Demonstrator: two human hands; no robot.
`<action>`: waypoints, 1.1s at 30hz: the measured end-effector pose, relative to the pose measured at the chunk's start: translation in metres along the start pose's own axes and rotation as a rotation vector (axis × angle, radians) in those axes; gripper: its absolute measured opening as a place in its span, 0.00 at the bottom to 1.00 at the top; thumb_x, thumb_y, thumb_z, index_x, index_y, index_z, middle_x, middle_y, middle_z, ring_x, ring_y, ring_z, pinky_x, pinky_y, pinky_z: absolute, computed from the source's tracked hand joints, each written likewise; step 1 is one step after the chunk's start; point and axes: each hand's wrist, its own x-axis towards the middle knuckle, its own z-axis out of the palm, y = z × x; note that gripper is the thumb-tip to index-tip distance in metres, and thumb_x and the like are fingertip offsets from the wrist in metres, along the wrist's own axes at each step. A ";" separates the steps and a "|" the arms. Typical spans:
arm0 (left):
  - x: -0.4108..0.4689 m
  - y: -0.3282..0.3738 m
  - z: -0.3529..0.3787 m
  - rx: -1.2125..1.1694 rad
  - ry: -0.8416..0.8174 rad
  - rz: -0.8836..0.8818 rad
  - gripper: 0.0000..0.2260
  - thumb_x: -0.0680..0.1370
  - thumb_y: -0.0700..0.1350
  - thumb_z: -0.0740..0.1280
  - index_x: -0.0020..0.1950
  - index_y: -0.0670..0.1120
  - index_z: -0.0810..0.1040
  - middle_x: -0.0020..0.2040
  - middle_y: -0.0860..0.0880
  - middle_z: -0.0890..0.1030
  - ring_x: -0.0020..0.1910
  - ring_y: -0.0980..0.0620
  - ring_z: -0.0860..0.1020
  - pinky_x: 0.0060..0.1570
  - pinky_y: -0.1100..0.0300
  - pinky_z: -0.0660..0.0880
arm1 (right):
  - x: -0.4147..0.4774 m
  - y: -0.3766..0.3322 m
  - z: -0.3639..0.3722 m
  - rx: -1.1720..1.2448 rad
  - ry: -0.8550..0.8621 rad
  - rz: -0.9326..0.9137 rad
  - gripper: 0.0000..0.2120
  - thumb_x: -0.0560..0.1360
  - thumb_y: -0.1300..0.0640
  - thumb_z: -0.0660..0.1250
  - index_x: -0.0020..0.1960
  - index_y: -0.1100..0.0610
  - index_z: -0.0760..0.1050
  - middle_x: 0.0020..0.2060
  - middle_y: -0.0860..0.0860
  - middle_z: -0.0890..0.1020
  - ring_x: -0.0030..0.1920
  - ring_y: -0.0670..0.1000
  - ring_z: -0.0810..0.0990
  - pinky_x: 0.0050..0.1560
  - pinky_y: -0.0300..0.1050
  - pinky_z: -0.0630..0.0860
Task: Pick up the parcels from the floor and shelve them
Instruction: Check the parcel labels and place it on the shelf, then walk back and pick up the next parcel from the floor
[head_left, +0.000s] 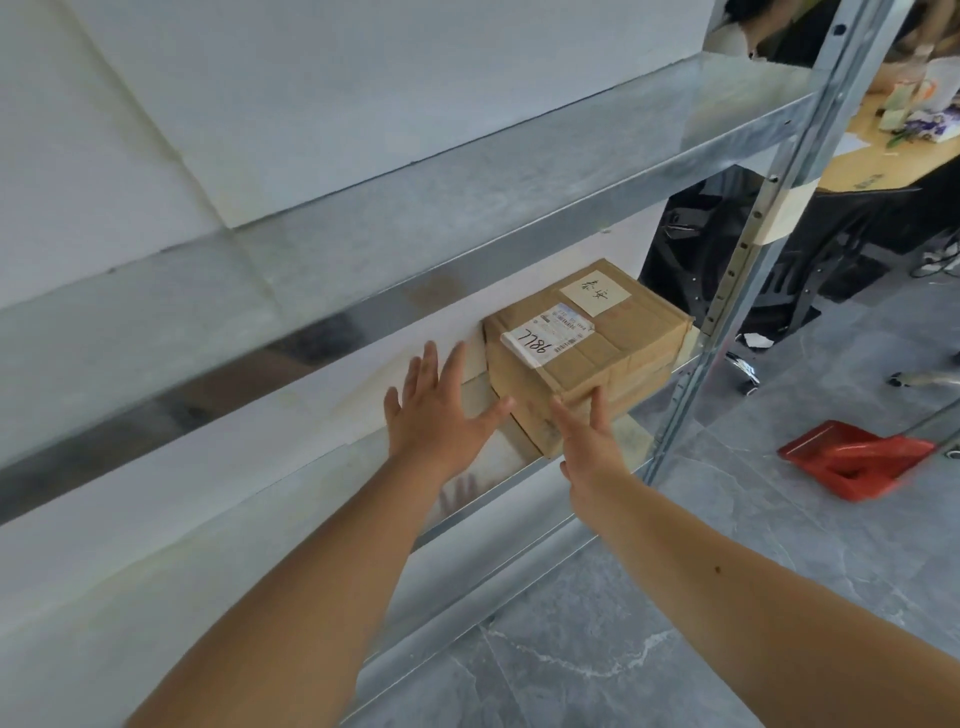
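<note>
Steel rack (363, 218), white wall (156, 104) | parcel (587, 343) – brown carton, label 7786 – on lower shelf (493, 514), R end | L hand (441, 410) splayed beside it, holding nothing | R hand (592, 452) flat, fingers straight, pressing its front corner

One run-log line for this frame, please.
stage: placing | parcel: on shelf | left hand: spread beside parcel | right hand: touches parcel front

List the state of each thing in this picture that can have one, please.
parcel: closed, taped, flat on the lower shelf, label up.
left hand: open, fingers spread, beside the parcel.
right hand: open, straight fingers against the parcel's front corner.
dustpan: lying on the floor, apart from the shelf.
</note>
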 end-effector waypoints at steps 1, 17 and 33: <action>-0.008 -0.009 -0.006 0.002 0.007 -0.014 0.44 0.76 0.77 0.54 0.87 0.61 0.45 0.89 0.50 0.43 0.87 0.46 0.45 0.82 0.35 0.47 | -0.007 0.003 0.006 -0.021 -0.015 0.004 0.44 0.77 0.40 0.74 0.82 0.30 0.49 0.85 0.44 0.58 0.82 0.57 0.62 0.81 0.61 0.61; -0.232 -0.160 -0.082 -0.156 0.091 -0.420 0.41 0.78 0.76 0.53 0.86 0.62 0.45 0.89 0.52 0.47 0.87 0.47 0.47 0.82 0.35 0.47 | -0.172 0.071 0.113 -0.239 -0.216 0.039 0.43 0.79 0.40 0.70 0.84 0.36 0.48 0.83 0.49 0.62 0.78 0.59 0.68 0.78 0.60 0.64; -0.479 -0.294 -0.127 -0.167 0.306 -0.894 0.42 0.77 0.77 0.50 0.87 0.61 0.46 0.89 0.51 0.52 0.87 0.48 0.53 0.81 0.36 0.54 | -0.375 0.202 0.235 -0.468 -0.711 0.104 0.37 0.81 0.43 0.67 0.85 0.44 0.55 0.83 0.48 0.62 0.79 0.55 0.66 0.79 0.59 0.66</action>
